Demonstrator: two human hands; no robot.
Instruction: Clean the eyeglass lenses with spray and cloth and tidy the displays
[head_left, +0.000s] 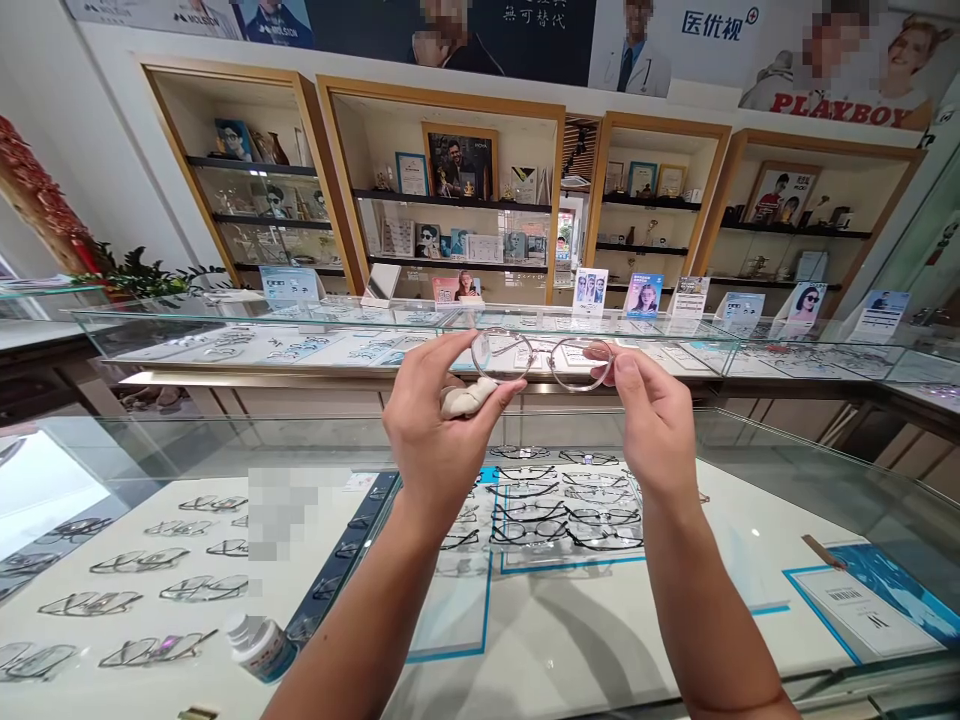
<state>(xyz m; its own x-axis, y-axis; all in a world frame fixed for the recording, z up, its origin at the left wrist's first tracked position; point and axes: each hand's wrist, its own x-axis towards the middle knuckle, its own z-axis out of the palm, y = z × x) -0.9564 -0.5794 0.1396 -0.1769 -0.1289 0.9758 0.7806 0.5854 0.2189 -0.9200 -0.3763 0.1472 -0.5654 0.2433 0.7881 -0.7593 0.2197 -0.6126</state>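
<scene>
A pair of round thin-rimmed eyeglasses (550, 357) is held up in front of me, above the glass counter. My left hand (442, 410) grips the left rim between thumb and fingers, with a crumpled white cloth (469, 398) tucked in the same palm. At the other end, my right hand (660, 420) pinches the frame near its right hinge, the fingers closed on it. Through the clear lenses the far counter shows. Below the hands, several rows of dark-framed glasses (566, 520) lie in the display case.
A white bottle with a blue label (259, 645) stands at lower left beside rows of eyeglasses (139, 560). Blue-and-white cards (870, 605) lie on the right. Across the aisle runs another glass counter (360, 345) with upright picture cards, and wood-framed shelves (442, 200) line the wall.
</scene>
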